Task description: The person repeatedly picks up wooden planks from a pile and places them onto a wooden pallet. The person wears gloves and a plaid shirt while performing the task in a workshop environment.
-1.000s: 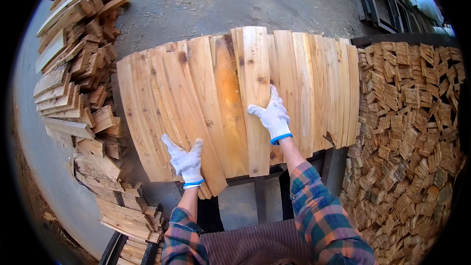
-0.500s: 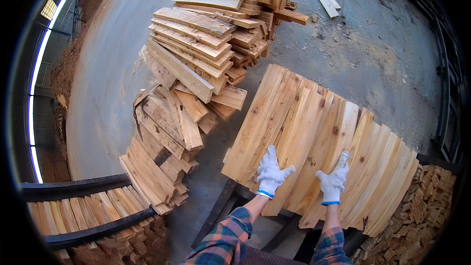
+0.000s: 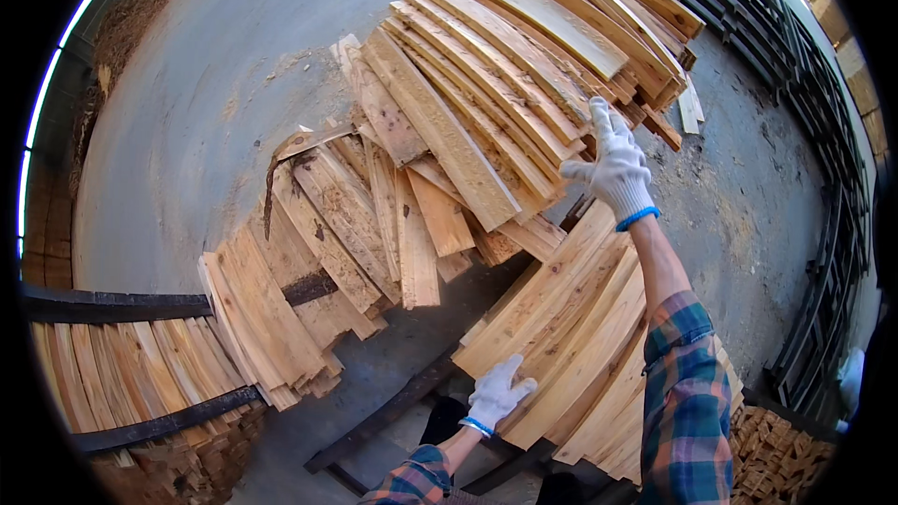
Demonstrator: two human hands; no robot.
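At the plank stack's [image 3: 524, 84] edge, right hand [image 3: 615, 166] reaches; left hand [image 3: 498, 393] steadies boards [image 3: 571, 318].

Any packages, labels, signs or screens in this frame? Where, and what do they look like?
None in view. Only bare wood: a heap of planks under the right hand, a fanned row of boards under the left hand, and dark metal racks at right.
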